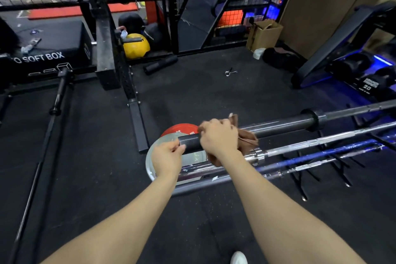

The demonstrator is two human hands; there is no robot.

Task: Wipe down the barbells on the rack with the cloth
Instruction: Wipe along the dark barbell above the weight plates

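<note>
Several barbells lie side by side on a low black rack at the right. The top barbell has a dark sleeve that points left toward me. My right hand presses a brown cloth around that sleeve, fingers wrapped over it. My left hand pinches the sleeve's free end between thumb and fingers. A chrome barbell and a blue one lie just below, untouched.
A red plate and a silver plate lie on the rubber floor under the sleeve ends. A black rig post stands to the left, another barbell beyond it. A spring collar lies on the floor; dumbbells sit far right.
</note>
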